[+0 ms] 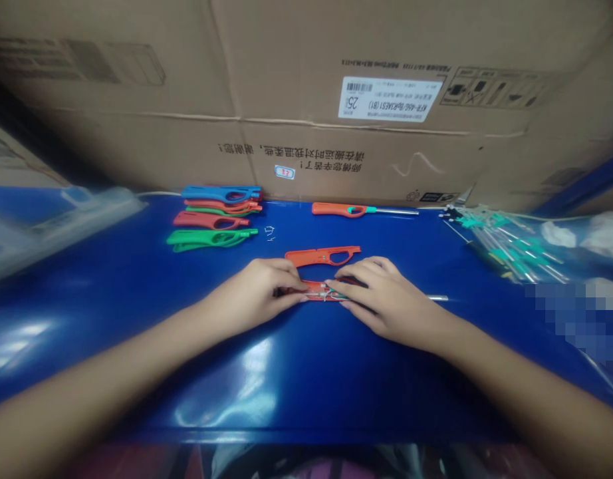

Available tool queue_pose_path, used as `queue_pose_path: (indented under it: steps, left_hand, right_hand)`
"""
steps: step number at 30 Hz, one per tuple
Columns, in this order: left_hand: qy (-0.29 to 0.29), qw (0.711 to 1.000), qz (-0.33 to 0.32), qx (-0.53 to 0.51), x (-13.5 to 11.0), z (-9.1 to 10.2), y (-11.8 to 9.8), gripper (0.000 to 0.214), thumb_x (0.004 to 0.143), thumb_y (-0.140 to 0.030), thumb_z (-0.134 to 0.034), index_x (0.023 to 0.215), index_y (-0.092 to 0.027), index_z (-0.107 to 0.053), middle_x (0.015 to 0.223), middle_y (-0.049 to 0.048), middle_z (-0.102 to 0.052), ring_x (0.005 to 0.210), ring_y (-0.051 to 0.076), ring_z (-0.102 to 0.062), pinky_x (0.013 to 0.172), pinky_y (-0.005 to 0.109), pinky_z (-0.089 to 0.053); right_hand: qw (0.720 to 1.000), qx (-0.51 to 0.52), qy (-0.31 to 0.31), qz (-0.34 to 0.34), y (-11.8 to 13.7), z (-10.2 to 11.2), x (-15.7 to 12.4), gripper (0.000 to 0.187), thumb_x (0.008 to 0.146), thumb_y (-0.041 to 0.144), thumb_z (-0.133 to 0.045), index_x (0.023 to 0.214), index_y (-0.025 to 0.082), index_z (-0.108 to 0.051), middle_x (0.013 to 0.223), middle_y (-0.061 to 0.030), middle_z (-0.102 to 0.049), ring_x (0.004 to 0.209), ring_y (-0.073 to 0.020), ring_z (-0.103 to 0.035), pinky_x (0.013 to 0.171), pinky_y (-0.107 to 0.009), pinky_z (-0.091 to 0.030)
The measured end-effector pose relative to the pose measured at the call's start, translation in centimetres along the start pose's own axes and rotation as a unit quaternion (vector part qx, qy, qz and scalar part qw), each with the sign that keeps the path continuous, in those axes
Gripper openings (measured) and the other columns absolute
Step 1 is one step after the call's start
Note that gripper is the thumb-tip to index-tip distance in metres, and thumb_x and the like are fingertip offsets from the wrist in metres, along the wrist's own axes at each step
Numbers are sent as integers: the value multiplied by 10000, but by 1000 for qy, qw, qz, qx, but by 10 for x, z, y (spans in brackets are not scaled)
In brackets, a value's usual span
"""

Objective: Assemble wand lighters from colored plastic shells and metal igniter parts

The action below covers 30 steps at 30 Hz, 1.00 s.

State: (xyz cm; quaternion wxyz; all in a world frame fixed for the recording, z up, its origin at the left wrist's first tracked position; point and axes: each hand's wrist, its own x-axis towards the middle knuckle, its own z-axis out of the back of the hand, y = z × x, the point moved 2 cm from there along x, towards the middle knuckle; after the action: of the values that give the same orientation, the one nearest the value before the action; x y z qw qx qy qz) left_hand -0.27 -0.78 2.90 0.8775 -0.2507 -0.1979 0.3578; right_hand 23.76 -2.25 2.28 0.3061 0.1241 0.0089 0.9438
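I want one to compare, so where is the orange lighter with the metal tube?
In the head view, the orange lighter lies at the back of the blue table, just before the cardboard box, right of the coloured shell pile.

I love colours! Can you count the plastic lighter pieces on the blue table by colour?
Blue pieces: 1
Green pieces: 2
Red or orange pieces: 5, one of them between the left hand and right hand
Total: 8
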Motion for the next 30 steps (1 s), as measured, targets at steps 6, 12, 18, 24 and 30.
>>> queue_pose_path:
  steps: [6,12,18,24,30]
  left_hand:
    - [-14,1000,9,-12,0,-1,2,152,910,-252,-689,1010,-199,-792,891,63,-719,800,172,-677,739,283,-551]
    - [-10,1000,18,-8,1,0,1,148,911,-242,-686,1003,-192,-791,895,63,-713,794,169,-672,745,280,-541]
    - [-12,1000,16,-18,1,-1,3,150,908,-246,-690,1003,-189,-792,897,61,-713,782,165,-670,722,272,-535]
    - [-7,1000,13,-19,1,0,4,155,913,-241,-678,1008,-199,-794,906,62,-721,799,171,-674,744,280,-541]
    - [-11,1000,8,-25,2,0,5,153,917,-256,-672,988,-203,-797,903,63,-726,810,175,-680,754,285,-545]
  right_hand:
    - [1000,18,-10,-5,-1,-1,1,333,1003,223,-490,1297,236,-644,1202,-115,-645,1130,-250,-568,967,-466,-454]
    - [999,12,22,24,3,0,0,364,1017,243,-467,1342,233,-631,1405,-146,-573,1275,-287,-529,1060,-523,-405]
    - [999,20,32,13,4,-2,-3,391,1012,249,-483,1384,238,-601,1479,-157,-530,1351,-294,-502,1101,-555,-393]
    - [999,11,45,7,6,1,-3,410,1008,252,-482,1406,234,-581,1476,-173,-534,1362,-291,-510,1117,-583,-380]
    - [998,17,54,13,5,2,-3,424,1009,239,-477,1424,238,-564,1480,-175,-529,1361,-293,-516,1124,-600,-362]
